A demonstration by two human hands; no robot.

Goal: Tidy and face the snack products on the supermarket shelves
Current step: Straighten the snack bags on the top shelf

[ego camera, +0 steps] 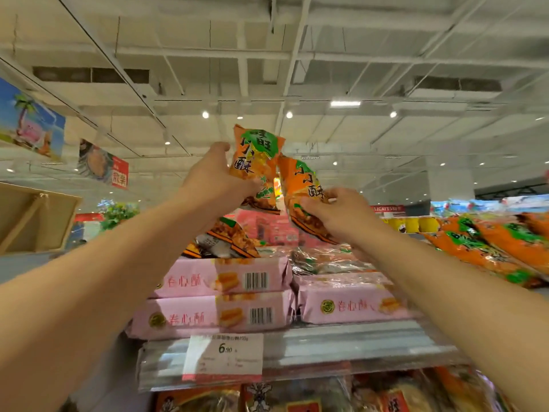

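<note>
While both arms reach up above the top shelf (341,337), each hand holds one orange snack bag. Head view only.

Left hand (212,176) grips the left orange bag (257,162) by its lower edge, fingers curled round it. Bag stands near upright, long axis vertical, printed face toward the camera, top end pointing at the ceiling.

Right hand (335,214) pinches the right orange bag (306,188) at its middle, thumb on the front. This bag's long axis leans, top end tilted toward the left orange bag; the upper corners look to be touching or just apart, hard to tell through the blur.

Relative to the pink boxes (219,295) stacked two high at the shelf front: both held bags are well above them, up in the air. Behind the pink boxes lies another orange packet (228,237), partly hidden by the left forearm. To their right a heap of orange bags (490,248) lies slanted, cut off by the frame edge. Below them, a price tag (224,356) reading 6.90 sits on the shelf lip; its small print is unreadable. Lower-shelf packs (297,396) are cut off at the bottom.

Open room: free air above the pink boxes, between the two forearms.
</note>
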